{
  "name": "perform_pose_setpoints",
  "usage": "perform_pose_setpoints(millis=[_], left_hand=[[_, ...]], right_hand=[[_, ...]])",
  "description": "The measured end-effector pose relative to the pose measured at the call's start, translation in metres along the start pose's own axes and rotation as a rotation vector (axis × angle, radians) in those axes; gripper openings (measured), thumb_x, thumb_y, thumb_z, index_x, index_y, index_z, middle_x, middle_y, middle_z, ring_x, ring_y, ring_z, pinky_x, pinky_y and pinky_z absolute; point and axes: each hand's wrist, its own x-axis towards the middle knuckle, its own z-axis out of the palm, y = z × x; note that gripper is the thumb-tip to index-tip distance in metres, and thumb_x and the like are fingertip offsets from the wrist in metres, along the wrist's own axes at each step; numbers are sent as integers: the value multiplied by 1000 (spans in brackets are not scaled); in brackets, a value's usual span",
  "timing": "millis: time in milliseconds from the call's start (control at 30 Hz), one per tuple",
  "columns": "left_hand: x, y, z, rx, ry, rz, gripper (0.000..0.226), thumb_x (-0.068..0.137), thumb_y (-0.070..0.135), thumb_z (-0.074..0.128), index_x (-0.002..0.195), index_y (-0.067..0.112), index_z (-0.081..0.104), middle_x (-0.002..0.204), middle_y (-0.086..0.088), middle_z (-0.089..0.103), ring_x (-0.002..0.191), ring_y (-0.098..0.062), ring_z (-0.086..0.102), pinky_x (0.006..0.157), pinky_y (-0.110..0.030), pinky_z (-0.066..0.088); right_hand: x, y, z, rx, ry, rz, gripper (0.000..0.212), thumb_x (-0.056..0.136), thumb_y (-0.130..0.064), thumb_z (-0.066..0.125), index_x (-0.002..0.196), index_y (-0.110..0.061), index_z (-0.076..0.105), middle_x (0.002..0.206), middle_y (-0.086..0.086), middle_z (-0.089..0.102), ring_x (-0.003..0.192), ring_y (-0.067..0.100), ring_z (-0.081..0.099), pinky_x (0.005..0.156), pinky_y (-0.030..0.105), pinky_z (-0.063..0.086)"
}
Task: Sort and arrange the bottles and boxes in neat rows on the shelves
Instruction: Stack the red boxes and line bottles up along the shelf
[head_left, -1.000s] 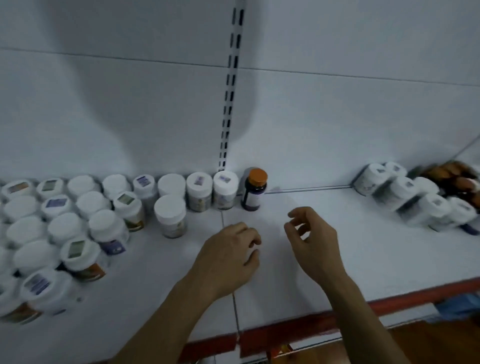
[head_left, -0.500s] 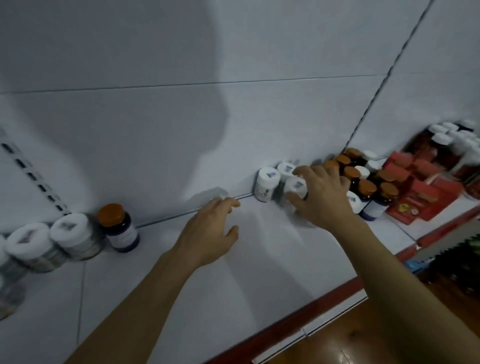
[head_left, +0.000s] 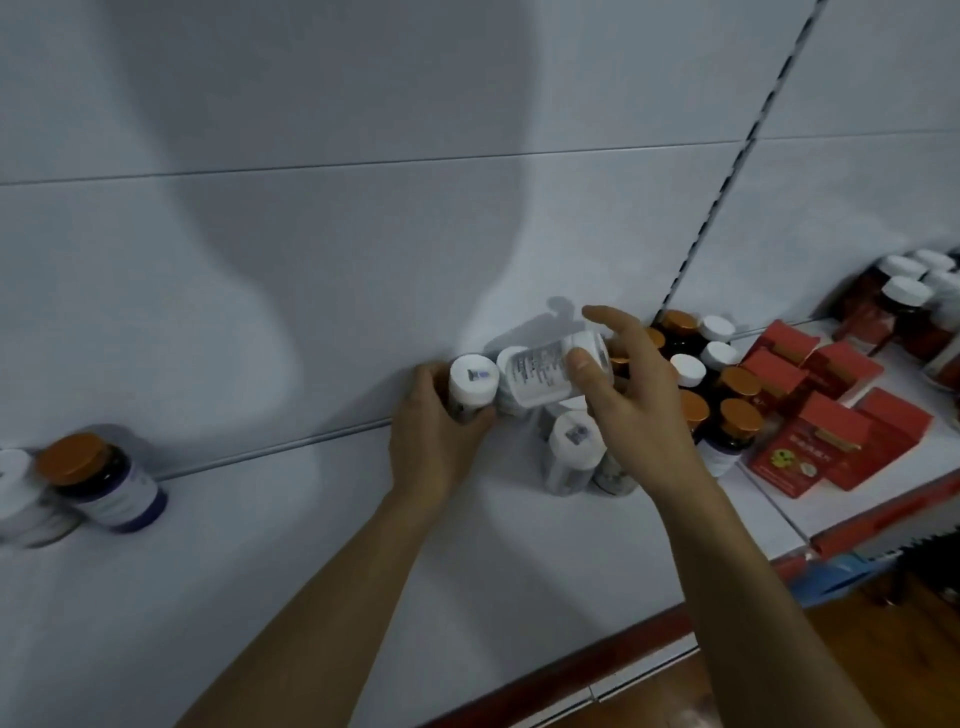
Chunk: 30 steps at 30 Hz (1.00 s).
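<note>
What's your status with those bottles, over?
Left hand grips upright white-capped bottle by the back wall. Right hand holds second white bottle, tipped sideways. Orange-capped bottles and red boxes crowd the right.

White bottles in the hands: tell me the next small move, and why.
Probably lift both clear and carry them left. The left hand grips a white-capped bottle; the right hand holds a tilted bottle; a white-capped group stands far left, across the shelf.

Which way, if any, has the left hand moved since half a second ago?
Yes: rightward toward the black slotted wall upright, the left hand now gripping the white-capped plastic bottle.
</note>
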Motion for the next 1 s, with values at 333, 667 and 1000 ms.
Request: perform_pose_setpoints(millis=[333, 667, 1000], left_hand=[[-59, -9, -142, -1025, 138, -174, 40, 86, 27, 52, 124, 18, 60, 101, -8, 69, 86, -29, 70, 63, -35, 58], [-127, -97, -285, -967, 458, -248, 49, 84, 25, 53, 130, 9, 59, 102, -16, 69, 79, -28, 71, 59, -33, 57], [-153, -186, -417, -839, 484, -297, 63, 83, 23, 54, 144, 8, 50, 136, -26, 58, 102, -38, 64, 66, -30, 57]], right_hand=[[-15, -25, 56, 480, -439, 0, 9, 99, -18, 55, 107, -16, 51, 125, 10, 61, 106, 21, 64, 77, 38, 53], [-81, -83, 204, 585, -724, 49, 44, 85, -5, 72, 126, -14, 61, 120, 5, 68, 106, 25, 70, 83, 33, 58], [-142, -139, 305, 417, -753, 10, 46, 91, -5, 71, 133, -19, 60, 128, 4, 64, 103, 17, 69, 78, 26, 56]])
